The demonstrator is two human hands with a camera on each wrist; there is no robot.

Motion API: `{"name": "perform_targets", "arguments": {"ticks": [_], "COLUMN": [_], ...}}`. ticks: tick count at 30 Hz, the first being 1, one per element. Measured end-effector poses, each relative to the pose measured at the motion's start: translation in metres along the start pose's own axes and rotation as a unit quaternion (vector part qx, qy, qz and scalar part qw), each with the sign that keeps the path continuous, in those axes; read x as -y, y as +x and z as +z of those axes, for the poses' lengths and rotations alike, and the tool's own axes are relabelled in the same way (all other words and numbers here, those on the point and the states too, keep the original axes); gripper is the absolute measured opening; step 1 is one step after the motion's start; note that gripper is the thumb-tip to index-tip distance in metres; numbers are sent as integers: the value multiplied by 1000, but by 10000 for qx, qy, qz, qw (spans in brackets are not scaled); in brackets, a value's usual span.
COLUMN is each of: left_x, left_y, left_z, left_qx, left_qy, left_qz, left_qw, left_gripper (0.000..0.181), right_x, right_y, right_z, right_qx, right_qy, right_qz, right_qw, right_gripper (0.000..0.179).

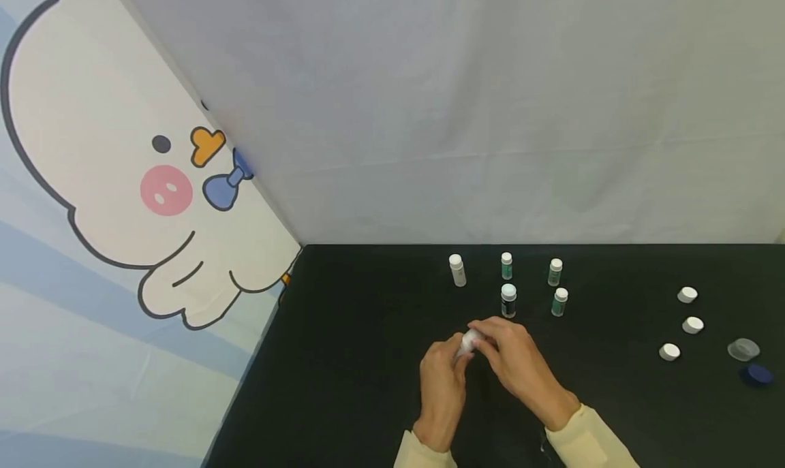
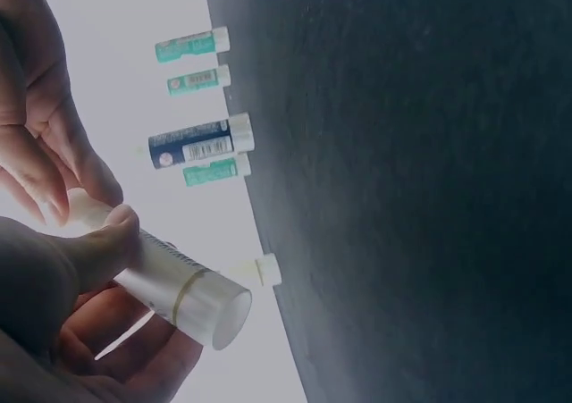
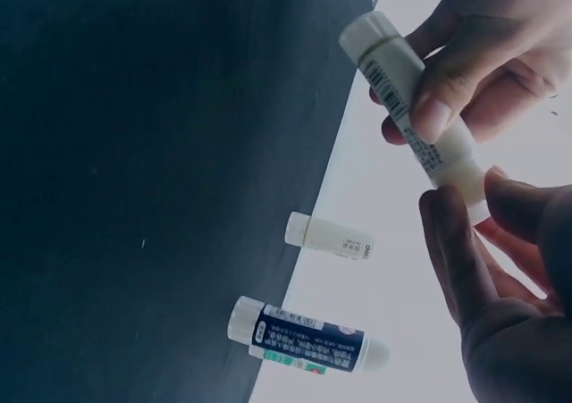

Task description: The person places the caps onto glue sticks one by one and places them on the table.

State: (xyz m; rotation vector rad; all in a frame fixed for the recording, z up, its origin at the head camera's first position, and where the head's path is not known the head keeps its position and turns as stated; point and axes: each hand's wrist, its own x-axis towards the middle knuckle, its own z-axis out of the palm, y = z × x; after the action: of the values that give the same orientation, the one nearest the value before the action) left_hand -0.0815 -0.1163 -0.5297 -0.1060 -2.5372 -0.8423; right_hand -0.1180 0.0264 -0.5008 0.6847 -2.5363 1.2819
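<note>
Low over the black table, my left hand (image 1: 443,383) grips the body of a white glue stick (image 2: 170,269), thumb along its side and fingers beneath. My right hand (image 1: 521,362) pinches the white top end of the same stick between thumb and fingers. Printed text and a barcode show on its label in the right wrist view, and its pale bottom end sticks out past my left hand. Just beyond the hands stands a dark-blue glue stick (image 1: 508,302) with a white top. A green glue stick (image 1: 559,303) is upright to its right.
Farther back stand a white glue stick (image 1: 458,272) and two green ones, one a green stick (image 1: 506,267) near the middle. At the right lie three white caps, including a white cap (image 1: 670,352), beside a clear round lid (image 1: 743,349) and a blue lid (image 1: 759,375).
</note>
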Motion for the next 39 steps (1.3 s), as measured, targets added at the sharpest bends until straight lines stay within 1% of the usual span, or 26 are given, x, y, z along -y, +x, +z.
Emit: {"name": "perform_targets", "arguments": {"ticks": [6,12,15,18,20,24,29,31,35,39], "left_x": [5,12,15,18,19,22,25,26,28,30], "left_y": [7,13,14,17,19,24,28,29,33,37], "left_z": [-7,-12,-13,-13,-12,-11,-10,-10,-12,-14], "left_qx": [27,71,69,69,61,52,42,14,-9,123], "left_qy": [68,193,228,191,184,195,193,197,198,234], "left_qz": [-264,-386,-441,-506,-555,-671,-816,-855,-800,-800], "left_qw": [9996,9990,9987,9985,9983,9975,9965,9961,9966,9964], "left_gripper": [23,24,24,20,16,14,13,13,12,14], "right_x": [4,7,8,8,8,8,8,8,9,9], "right_y": [9,15,16,17,18,22,28,31,37,43], "right_z": [12,27,35,42,45,52,61,65,70,75], "right_qx": [30,-128,-248,-425,-515,-557,-555,-580,-647,-684], "right_qy": [176,282,290,303,406,651,743,767,845,954], "right_qz": [185,314,324,297,316,452,575,594,651,731], "right_qw": [9997,9990,9987,9982,9973,9953,9940,9936,9922,9904], "right_gripper": [26,27,28,30,32,36,39,38,38,36]}}
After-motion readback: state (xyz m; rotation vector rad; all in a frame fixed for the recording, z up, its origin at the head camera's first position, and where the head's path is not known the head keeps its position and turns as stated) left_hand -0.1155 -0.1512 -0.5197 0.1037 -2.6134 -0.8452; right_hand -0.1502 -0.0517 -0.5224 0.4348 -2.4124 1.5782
